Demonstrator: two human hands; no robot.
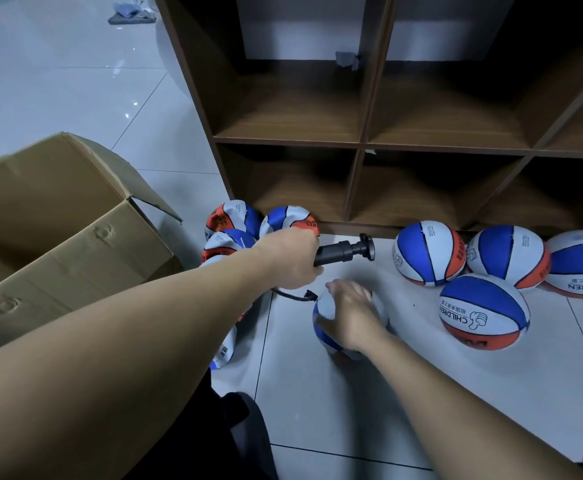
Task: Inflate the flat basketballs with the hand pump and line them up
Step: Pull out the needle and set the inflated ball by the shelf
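Under the right hand (pixel 350 311), a blue-and-white, partly limp basketball (pixel 324 308).

Cardboard box (pixel 58 216) at left; shelf unit (pixel 362 147) far; four basketballs (pixel 484 311) on the floor (pixel 317 403) right, more basketballs (pixel 229 220) between box and shelf.
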